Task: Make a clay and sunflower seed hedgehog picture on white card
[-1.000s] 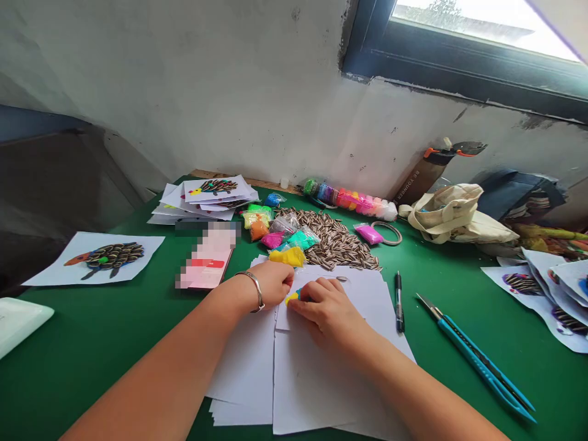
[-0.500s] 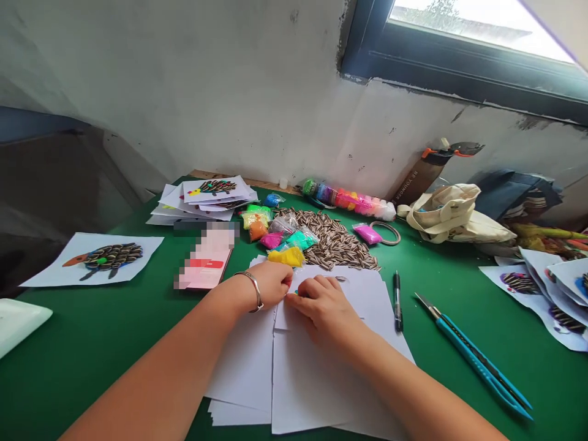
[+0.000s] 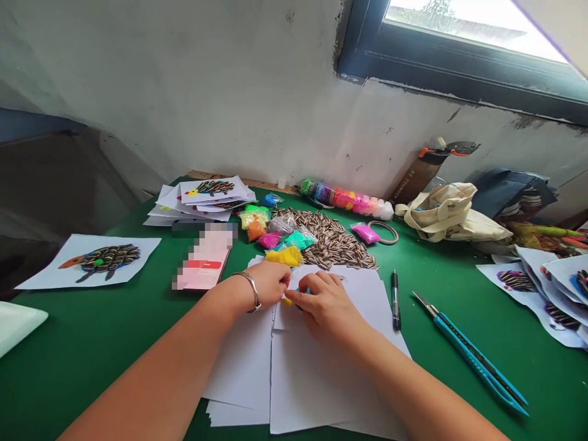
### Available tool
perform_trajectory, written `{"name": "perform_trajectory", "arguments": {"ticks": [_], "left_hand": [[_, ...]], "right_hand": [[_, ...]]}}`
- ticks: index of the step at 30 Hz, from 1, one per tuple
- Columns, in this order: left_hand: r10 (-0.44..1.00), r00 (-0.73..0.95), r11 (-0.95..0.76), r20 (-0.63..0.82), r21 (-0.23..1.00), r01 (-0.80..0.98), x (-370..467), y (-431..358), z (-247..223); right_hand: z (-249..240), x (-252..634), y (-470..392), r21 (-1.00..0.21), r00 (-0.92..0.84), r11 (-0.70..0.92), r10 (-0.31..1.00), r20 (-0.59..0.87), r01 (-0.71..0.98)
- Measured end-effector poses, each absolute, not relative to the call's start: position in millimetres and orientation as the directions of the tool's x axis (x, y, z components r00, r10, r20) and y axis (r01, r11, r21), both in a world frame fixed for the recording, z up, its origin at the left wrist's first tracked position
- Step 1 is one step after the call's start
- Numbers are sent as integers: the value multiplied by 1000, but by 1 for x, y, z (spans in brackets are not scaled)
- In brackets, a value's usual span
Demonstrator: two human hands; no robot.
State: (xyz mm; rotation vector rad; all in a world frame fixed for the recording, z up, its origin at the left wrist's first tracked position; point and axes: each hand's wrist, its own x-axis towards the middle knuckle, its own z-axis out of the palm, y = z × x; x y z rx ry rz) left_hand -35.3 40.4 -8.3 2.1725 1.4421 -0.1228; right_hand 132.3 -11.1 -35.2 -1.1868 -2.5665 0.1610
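Observation:
White paper sheets point(image 3: 321, 380) lie in front of me on the green table. My left hand point(image 3: 269, 283), with a silver bracelet at the wrist, rests at their upper part, its fingers curled together; what they pinch is hidden. Close beside it, my right hand point(image 3: 324, 300) bends over the paper, fingers pressed together near small bits of yellow point(image 3: 287, 301) and blue. What it grips is too small to make out. Just beyond the hands are a yellow clay bag point(image 3: 285, 256) and a pile of striped seeds point(image 3: 333, 239).
A pen point(image 3: 395, 300) and a blue cutter point(image 3: 478, 358) lie to the right. At the left are a pixelated pink item point(image 3: 204, 263) and a seed turtle picture point(image 3: 108, 260). Clay tubs point(image 3: 346, 199), a cloth bag point(image 3: 441, 211) and a bottle point(image 3: 420, 171) stand behind.
Yellow and blue bits now show more between my hands. My right hand's fingers have shifted slightly; the whole view has moved a little.

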Motion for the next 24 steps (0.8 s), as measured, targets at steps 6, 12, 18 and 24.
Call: {"name": "perform_trajectory", "arguments": {"ticks": [6,12,18,24], "left_hand": [[837,423,-290,-346,375,881,-34,40,-7],[835,425,-291,-350,376,880,-35,40,-8],[828,430,-295,-359,372,880,-35,41,-9],[830,433,-304,-352,366,880,-34,40,-9]], "right_hand": [[-36,126,-14,-160,-670,704,709,220,692],[-32,136,-13,-240,-631,677,736,244,696],[-28,145,-16,-265,-625,673,740,249,691],[-30,136,-19,-189,-676,711,703,222,678]]}}
